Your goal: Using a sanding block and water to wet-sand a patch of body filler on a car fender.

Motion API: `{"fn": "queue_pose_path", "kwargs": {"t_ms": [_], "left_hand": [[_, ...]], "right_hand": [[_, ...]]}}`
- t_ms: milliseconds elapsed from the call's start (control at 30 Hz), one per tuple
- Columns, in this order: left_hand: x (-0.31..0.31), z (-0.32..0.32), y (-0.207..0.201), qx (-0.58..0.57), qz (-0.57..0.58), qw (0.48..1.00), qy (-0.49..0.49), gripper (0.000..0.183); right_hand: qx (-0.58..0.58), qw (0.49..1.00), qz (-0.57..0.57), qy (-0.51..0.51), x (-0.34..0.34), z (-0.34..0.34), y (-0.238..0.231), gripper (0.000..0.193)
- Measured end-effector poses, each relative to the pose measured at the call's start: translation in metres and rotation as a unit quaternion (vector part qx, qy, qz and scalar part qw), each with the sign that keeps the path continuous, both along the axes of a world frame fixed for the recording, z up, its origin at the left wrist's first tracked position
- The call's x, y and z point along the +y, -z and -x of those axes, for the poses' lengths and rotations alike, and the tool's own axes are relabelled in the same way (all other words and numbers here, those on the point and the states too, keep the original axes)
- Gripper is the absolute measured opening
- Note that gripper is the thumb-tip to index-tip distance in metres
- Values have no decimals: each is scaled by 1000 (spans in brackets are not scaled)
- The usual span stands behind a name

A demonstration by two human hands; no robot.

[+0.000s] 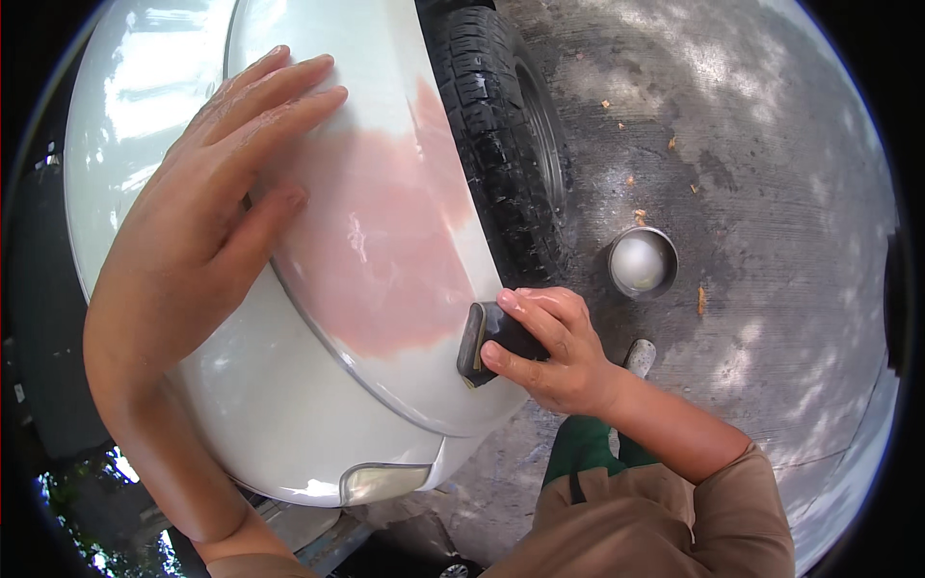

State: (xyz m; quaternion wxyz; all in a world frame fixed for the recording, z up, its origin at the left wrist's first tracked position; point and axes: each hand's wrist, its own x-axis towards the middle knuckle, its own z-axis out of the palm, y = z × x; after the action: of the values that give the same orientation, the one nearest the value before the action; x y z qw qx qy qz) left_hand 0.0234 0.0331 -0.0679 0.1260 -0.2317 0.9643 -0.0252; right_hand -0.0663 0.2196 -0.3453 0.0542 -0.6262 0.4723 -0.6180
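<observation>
My right hand (554, 352) grips a dark sanding block (497, 345), thumb on one side and fingers on the other. The block touches the lower right edge of a white car's wet front panel (424, 400). Over the panel's middle spreads a smooth pink filler patch (385, 241), with a smaller pink area along the edge above the wheel. My left hand (222, 183) is open, wet fingers stretched out over the panel at the patch's upper left. Whether its palm rests on the paint cannot be made out.
A black tyre (496, 135) stands right of the panel. On the wet concrete floor (771, 289) sits a round metal container (643, 261) with whitish contents, dry leaves scattered around it. A small lamp (385, 484) is set into the car's lower corner. My shoe (640, 357) shows below the container.
</observation>
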Motion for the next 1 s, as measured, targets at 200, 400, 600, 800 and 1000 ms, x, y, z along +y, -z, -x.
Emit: {"fn": "queue_pose_path", "kwargs": {"t_ms": [200, 400, 600, 800, 1000], "left_hand": [[-7, -2, 0, 6, -17, 999, 26, 60], [-8, -6, 1, 4, 42, 999, 35, 55], [-18, -14, -1, 41, 21, 998, 51, 46], [-17, -13, 3, 54, 18, 998, 39, 39], [-17, -11, -4, 83, -37, 995, 28, 41]], "right_hand": [[-39, 998, 0, 57, -77, 26, -56, 65], [-10, 1000, -17, 11, 19, -22, 1, 60], [37, 999, 3, 29, -63, 4, -93, 60], [27, 999, -8, 20, 4, -28, -36, 61], [69, 997, 12, 35, -67, -5, -109, 57]]}}
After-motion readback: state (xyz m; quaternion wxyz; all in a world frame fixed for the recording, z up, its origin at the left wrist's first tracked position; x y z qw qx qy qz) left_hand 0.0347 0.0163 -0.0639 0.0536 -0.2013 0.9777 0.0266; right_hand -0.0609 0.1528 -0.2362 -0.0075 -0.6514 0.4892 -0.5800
